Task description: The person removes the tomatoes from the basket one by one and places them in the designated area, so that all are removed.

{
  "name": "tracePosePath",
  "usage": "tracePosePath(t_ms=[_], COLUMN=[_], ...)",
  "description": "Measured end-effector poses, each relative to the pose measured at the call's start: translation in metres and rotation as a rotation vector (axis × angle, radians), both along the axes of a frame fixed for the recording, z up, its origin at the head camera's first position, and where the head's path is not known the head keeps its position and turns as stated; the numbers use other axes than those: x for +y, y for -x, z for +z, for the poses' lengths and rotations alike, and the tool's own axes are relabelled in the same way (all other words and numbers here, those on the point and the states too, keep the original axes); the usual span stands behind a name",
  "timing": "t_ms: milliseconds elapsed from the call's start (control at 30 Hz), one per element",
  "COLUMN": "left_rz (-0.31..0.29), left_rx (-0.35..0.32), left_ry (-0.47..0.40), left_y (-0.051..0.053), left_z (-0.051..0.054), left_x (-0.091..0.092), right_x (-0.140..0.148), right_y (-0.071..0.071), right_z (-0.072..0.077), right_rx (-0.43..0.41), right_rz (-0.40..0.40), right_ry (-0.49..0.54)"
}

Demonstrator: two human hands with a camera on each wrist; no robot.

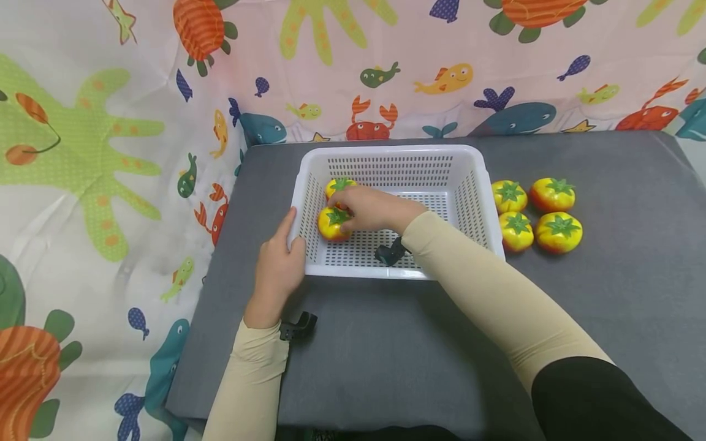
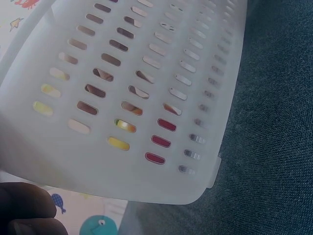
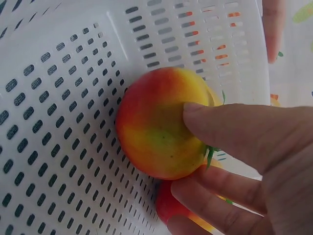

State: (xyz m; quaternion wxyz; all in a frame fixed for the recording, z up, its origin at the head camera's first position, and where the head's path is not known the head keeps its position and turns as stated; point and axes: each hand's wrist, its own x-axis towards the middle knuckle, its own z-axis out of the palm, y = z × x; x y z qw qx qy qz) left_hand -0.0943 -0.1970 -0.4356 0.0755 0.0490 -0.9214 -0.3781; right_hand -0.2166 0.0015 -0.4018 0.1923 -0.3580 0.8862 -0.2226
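The held tomato (image 1: 330, 229) is inside the white basket (image 1: 380, 274), near its left wall, gripped between the thumb and fingers of the right hand (image 1: 375, 209). A broad stretch of grey counter (image 1: 380, 355) runs from the counter's near edge to the basket's near rim. The left hand (image 1: 280, 260) lies outside the left wall, its straight index finger against the rim; a narrower strip separates basket and left counter edge. Just beyond the held tomato, another tomato (image 1: 337, 184) stands in the basket. Four tomatoes (image 1: 559, 235) cluster right of it, with wide room to their right. The far rim nearly meets the patterned sheet (image 1: 331, 79).
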Motion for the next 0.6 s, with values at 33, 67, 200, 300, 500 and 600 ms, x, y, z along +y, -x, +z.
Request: tracePosePath(t_ms=[33, 67, 200, 300, 500, 600], left_rz=[-0.002, -0.003, -0.003, -0.002, 0.002, 0.007], left_rx=[0.003, 0.006, 0.011, 0.011, -0.005, -0.008], left_ry=[-0.001, -0.002, -0.003, -0.001, -0.005, -0.002], left_y=[0.0000, 0.0001, 0.0001, 0.0002, 0.0003, 0.0002], left_z=[0.0000, 0.0002, -0.0005, -0.0011, -0.0008, 0.0002], left_x=[0.0001, 0.0002, 0.0003, 0.0000, -0.0008, -0.0007], right_x=[-0.0002, -0.0003, -0.0003, 0.0001, 0.0010, 0.0011], right_y=[-0.0003, -0.0006, -0.0020, -0.0026, -0.0019, -0.0014], right_z=[0.0004, 0.0007, 0.0006, -0.0003, -0.0027, -0.0033], right_rx=[-0.004, -0.007, -0.021, -0.024, -0.034, -0.038], right_rz=[-0.002, -0.003, -0.008, -0.012, -0.007, 0.001], right_ry=[-0.003, -0.005, -0.009, -0.007, -0.002, 0.005])
